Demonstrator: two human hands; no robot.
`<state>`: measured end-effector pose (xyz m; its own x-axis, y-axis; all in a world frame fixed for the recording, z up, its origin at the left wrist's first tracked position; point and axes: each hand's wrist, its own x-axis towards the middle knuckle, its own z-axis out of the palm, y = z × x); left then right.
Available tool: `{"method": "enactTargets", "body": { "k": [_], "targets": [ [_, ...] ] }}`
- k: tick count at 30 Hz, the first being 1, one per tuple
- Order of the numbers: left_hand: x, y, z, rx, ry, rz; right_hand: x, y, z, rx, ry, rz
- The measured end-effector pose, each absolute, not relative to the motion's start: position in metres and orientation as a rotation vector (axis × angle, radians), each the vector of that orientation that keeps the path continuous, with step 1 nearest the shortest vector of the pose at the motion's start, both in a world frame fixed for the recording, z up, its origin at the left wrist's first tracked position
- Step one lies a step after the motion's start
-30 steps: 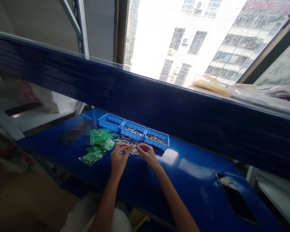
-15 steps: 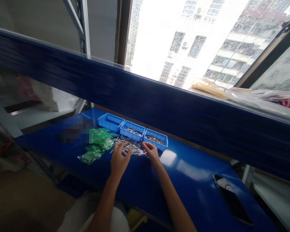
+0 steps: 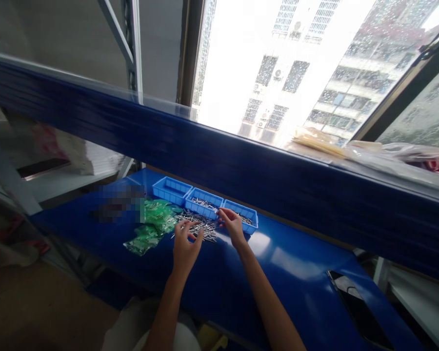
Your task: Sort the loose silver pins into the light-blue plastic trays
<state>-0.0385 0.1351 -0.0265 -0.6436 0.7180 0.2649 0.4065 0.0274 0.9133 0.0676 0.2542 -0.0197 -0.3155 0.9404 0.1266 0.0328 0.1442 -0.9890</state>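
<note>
A loose pile of thin silvery metal pins (image 3: 205, 233) lies on the blue table. My left hand (image 3: 186, 246) is at the near side of this pile, its fingers curved and the thumb apart from them. My right hand (image 3: 233, 228) is at the front of the right blue bin (image 3: 255, 225), partly covering it and the pins inside. Its thumb and fingertips are pinched together; whatever they hold is too small to make out. The middle blue bin (image 3: 204, 210) also contains pins. Left of the pile lie green-tinted plastic packets (image 3: 157, 217).
A third blue bin (image 3: 171, 190) stands at the left end of the row. A dark phone (image 3: 358, 307) lies at the table's right side. Above the back of the table runs a blue shelf beam (image 3: 219, 151), with plastic bags (image 3: 380, 151) on the shelf.
My right hand has risen slightly from the pile's right edge to the front of the right bin. My left hand keeps its place by the pile. The whole view has shifted a little.
</note>
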Motion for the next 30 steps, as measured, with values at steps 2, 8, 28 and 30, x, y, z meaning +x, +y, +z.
{"method": "enactTargets", "body": {
  "k": [2,8,28,30],
  "targets": [
    [-0.039,0.135,-0.026,1.135,2.039,1.657,0.062,0.260,-0.014,-0.952,-1.649,1.207],
    [-0.039,0.135,-0.027,1.152,2.018,1.645,0.071,0.253,-0.022,-0.902,-1.889,1.071],
    [-0.039,0.138,-0.035,1.257,1.993,1.603,0.086,0.222,-0.040,-1.135,-2.319,0.521],
    [-0.039,0.137,-0.034,1.265,1.997,1.571,0.085,0.221,-0.040,-1.126,-2.311,0.505]
  ]
}}
